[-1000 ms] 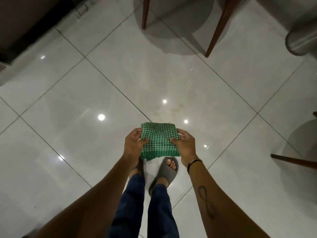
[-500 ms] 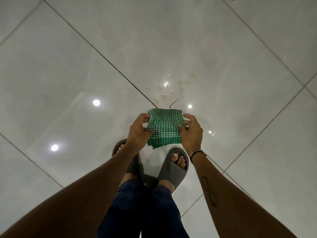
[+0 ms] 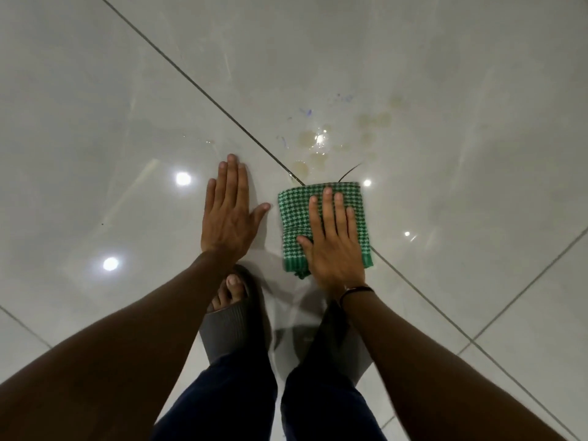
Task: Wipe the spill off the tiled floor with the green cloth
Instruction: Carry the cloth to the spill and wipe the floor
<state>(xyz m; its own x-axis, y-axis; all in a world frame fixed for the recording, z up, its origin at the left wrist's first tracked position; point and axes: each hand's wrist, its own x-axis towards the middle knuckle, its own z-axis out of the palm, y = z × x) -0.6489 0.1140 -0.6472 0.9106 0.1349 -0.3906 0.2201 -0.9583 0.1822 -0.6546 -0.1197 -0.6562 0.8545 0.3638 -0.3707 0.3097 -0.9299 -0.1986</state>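
Note:
The folded green checked cloth [image 3: 296, 214] lies flat on the glossy white tiled floor [image 3: 95, 106]. My right hand [image 3: 334, 243] presses on it with straight fingers. My left hand [image 3: 227, 214] rests flat on the bare tile just left of the cloth, fingers straight, holding nothing. The spill [image 3: 321, 148] is a cluster of pale yellowish drops and small puddles just beyond the cloth's far edge, spreading up to the right. A thin dark thread sticks out past the cloth's far edge.
Dark grout lines [image 3: 203, 90] cross the floor diagonally. My left foot in a grey slide sandal [image 3: 235, 319] stands just behind my hands, and my dark blue trouser legs [image 3: 241, 396] fill the bottom middle. Ceiling lights reflect as bright spots on the tiles.
Both hands held the cloth up in the air before; now it lies on the floor under my right hand. My left hand let go and rests on the tile. The view dropped closer to the floor.

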